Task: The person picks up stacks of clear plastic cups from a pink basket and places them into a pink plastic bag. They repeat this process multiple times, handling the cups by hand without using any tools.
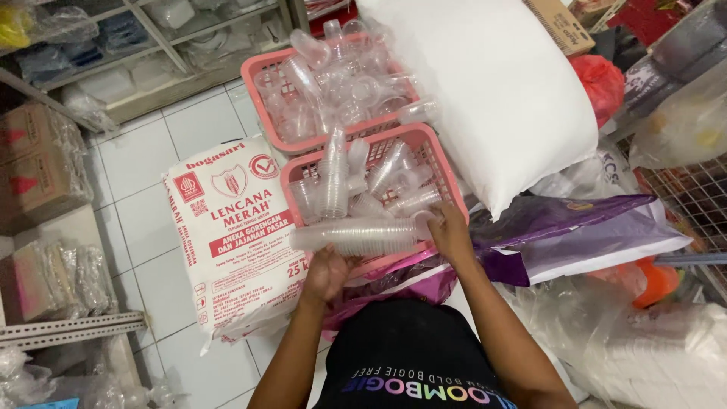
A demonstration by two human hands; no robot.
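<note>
Holding a cup stack [362, 236] level, left hand [327, 274] cups it from beneath, seemingly curled; right hand [450, 232] grips its end, basket [439, 155] beyond the fingers.

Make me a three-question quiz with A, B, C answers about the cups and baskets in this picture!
1. Where does the big white sack lie?
A. on the floor beside the baskets
B. inside a basket
C. on a shelf

2. How many pink baskets hold cups?
A. one
B. two
C. four

3. How is the stack of clear cups held?
A. upright
B. sideways between both hands
C. hanging from a hook

Answers:
1 A: the white sack rests on the tiles left of the near pink basket.
2 B: a far pink basket sits behind it.
3 B: the left hand and right hand grip the lying stack of clear cups.
</note>
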